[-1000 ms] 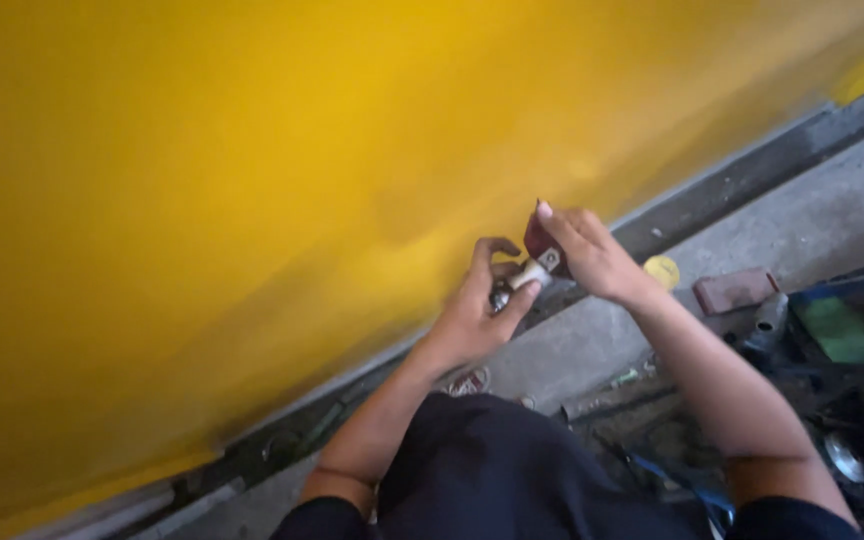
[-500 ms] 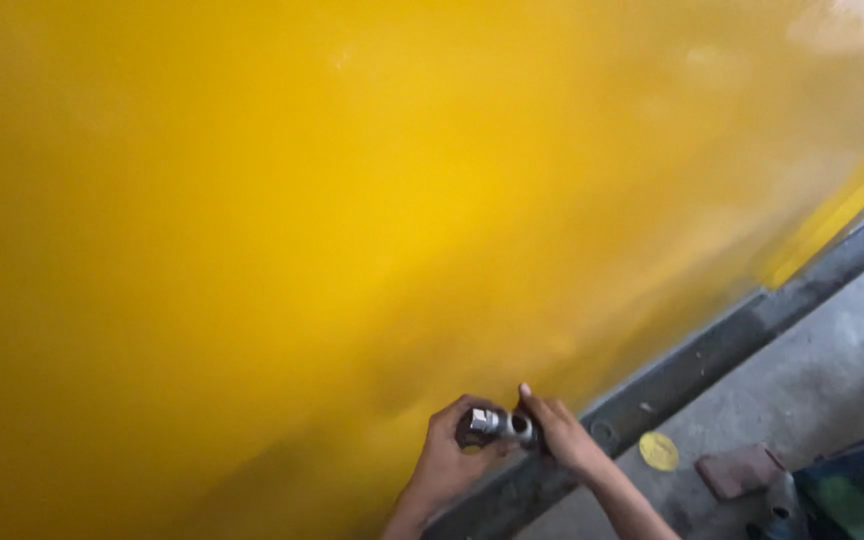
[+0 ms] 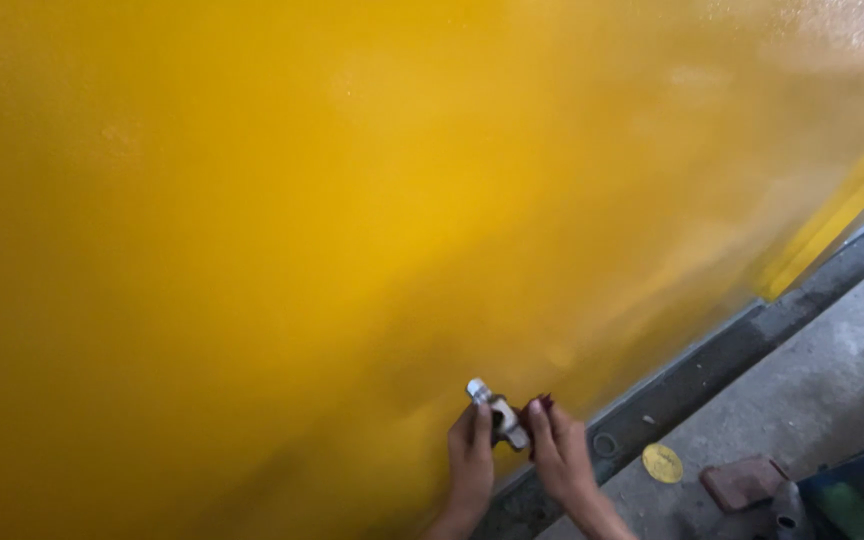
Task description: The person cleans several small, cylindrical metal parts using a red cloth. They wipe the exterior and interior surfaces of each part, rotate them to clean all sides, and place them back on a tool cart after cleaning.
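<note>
Yellow wall (image 3: 352, 220) now fills the view; against its base, left hand (image 3: 470, 450) and right hand (image 3: 557, 455) have stayed clasped on a small metal fitting (image 3: 497, 412).

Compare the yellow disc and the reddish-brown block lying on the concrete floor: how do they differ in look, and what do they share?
Colour: the yellow disc is bright yellow, while the reddish-brown block is dull brick-red.
Shape: the disc is round and thin; the block is roughly rectangular and looks thicker.
Place: the disc lies nearer the right hand; the block lies farther right.
Both rest loose on the grey floor, apart from each other and untouched by either hand.
</note>
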